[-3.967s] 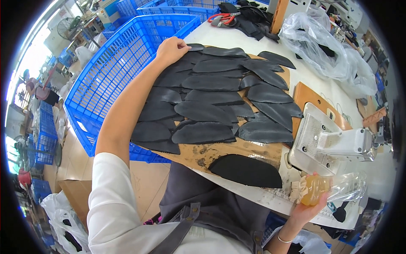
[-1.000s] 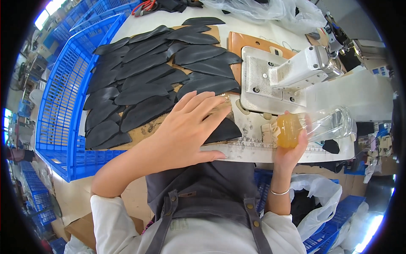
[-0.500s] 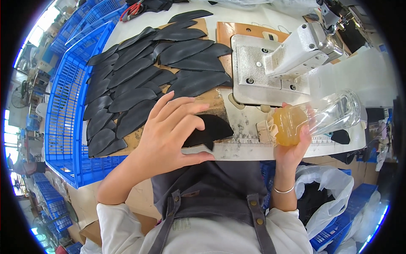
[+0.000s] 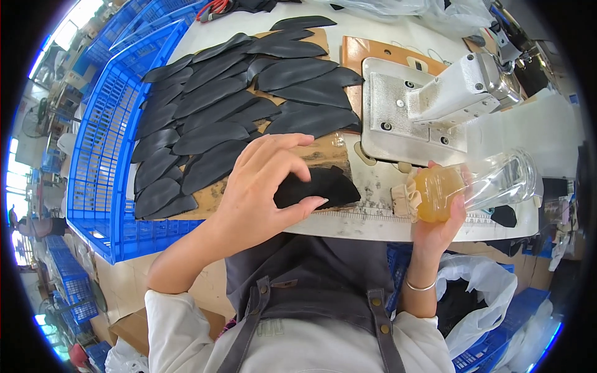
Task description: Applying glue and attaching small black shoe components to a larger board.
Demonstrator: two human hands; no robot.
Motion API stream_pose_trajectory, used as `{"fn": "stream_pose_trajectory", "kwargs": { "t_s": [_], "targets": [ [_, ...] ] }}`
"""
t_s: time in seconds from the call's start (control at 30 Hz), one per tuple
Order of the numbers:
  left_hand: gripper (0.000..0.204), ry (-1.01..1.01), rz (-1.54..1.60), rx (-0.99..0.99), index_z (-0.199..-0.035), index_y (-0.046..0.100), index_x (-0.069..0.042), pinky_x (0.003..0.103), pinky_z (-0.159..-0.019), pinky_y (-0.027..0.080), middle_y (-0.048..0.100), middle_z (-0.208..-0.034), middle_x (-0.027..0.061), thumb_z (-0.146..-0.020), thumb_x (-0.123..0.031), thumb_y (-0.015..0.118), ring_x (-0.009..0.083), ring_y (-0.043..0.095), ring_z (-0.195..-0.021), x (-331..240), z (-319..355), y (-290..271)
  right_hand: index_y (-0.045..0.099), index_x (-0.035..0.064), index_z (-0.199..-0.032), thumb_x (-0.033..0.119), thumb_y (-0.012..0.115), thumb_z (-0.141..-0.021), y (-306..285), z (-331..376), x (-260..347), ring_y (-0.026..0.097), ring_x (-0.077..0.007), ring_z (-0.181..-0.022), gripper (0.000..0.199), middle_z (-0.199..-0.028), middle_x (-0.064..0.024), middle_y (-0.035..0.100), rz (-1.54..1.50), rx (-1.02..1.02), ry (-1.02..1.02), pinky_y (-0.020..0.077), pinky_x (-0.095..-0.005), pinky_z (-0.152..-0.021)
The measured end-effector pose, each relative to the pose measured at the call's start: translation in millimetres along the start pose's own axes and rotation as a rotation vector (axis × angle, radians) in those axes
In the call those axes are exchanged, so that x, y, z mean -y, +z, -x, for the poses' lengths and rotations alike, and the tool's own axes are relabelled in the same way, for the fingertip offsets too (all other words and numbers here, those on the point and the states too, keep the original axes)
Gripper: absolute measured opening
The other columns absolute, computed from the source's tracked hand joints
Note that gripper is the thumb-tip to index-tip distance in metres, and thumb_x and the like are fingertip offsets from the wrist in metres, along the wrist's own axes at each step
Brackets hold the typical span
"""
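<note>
Where the table's near edge meets the person's apron, the left hand (image 4: 261,189) is closed in a pinch on a single black leaf-shaped piece (image 4: 320,186), thumb beneath its lower rim and fingers curled over its upper left end. That piece lies on the pale work surface (image 4: 373,217) with its long axis roughly left to right, its pointed tip directed toward the right hand (image 4: 438,221); the left hand is therefore on it, the right hand a short way off past the tip. Wrapped around a clear plastic bottle (image 4: 472,186) holding amber liquid, the right hand keeps the bottle tilted on its side, a wad of cloth or sponge (image 4: 405,198) at its mouth just beside the piece's tip. Beyond the hands, a grey machine on a metal plate (image 4: 429,105) stands right of centre. Farther left, many overlapping black pieces (image 4: 230,105) are spread in rows over a brown board (image 4: 323,152). At the far left, a blue plastic crate (image 4: 102,149) borders the table.
</note>
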State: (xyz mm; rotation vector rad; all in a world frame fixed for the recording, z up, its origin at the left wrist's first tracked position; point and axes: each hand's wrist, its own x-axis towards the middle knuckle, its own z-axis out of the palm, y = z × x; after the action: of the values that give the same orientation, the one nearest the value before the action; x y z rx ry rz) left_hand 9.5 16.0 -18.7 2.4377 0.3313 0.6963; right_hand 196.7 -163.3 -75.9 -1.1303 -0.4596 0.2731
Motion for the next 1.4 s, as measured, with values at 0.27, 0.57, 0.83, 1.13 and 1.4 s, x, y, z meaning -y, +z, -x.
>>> {"fn": "stream_pose_trajectory", "kwargs": {
  "t_s": [0.27,0.57,0.83,1.13,1.4],
  "targets": [
    [0.012,-0.27,0.297,-0.122,-0.076,0.058,-0.006,0.032,-0.087,0.04,0.058,-0.108,0.0095,-0.073,-0.008,0.07,0.0229,0.053,-0.1,2.3,15.5,-28.4,0.032,0.0053,-0.133,0.038,0.043,-0.087,-11.5,2.0,-11.8,0.052,-0.0322,-0.107,0.057,-0.12,-0.0238,0.049,-0.094,0.026,0.04,0.0416,-0.0414,-0.093],
    [0.012,-0.454,0.351,-0.899,-0.086,0.062,-0.003,0.021,-0.07,0.042,0.06,-0.085,-0.0003,-0.081,-0.013,0.066,0.0066,0.053,-0.075,61.6,56.2,-147.6,0.028,0.0073,-0.134,0.039,0.044,-0.086,-3.8,2.9,-3.6,0.05,-0.0321,-0.109,0.059,-0.122,-0.0231,0.046,-0.082,-0.047,0.065,0.042,-0.0414,-0.093],
    [0.012,0.048,-0.886,-0.752,-0.069,0.06,-0.007,0.036,-0.075,0.044,0.062,-0.086,0.0068,-0.07,-0.016,0.068,0.0275,0.057,-0.08,188.2,-6.2,-183.6,0.029,0.0071,-0.133,0.039,0.042,-0.087,-1.9,0.8,-5.8,0.051,-0.0308,-0.108,0.058,-0.121,-0.0221,0.047,-0.079,-0.021,0.06,0.0419,-0.04,-0.093],
    [0.017,-0.297,-0.668,-0.375,-0.065,0.061,-0.01,0.037,-0.081,0.041,0.06,-0.094,0.0062,-0.07,-0.024,0.07,0.0271,0.053,-0.095,246.6,-8.2,-143.7,0.03,0.0069,-0.133,0.039,0.04,-0.088,-2.6,1.0,-4.0,0.052,-0.0305,-0.105,0.056,-0.12,-0.0216,0.047,-0.06,-0.057,0.06,0.0436,-0.0394,-0.09],
    [0.025,-0.361,-0.83,-0.521,-0.082,0.062,-0.008,0.039,-0.079,0.041,0.059,-0.088,0.0086,-0.074,-0.031,0.069,0.0277,0.053,-0.091,224.9,-3.2,-150.1,0.036,0.005,-0.131,0.038,0.04,-0.089,-10.4,0.7,-9.1,0.052,-0.0305,-0.108,0.053,-0.12,-0.0217,0.05,-0.173,-0.011,0.095,0.0417,-0.0402,-0.093]
  ]
}}
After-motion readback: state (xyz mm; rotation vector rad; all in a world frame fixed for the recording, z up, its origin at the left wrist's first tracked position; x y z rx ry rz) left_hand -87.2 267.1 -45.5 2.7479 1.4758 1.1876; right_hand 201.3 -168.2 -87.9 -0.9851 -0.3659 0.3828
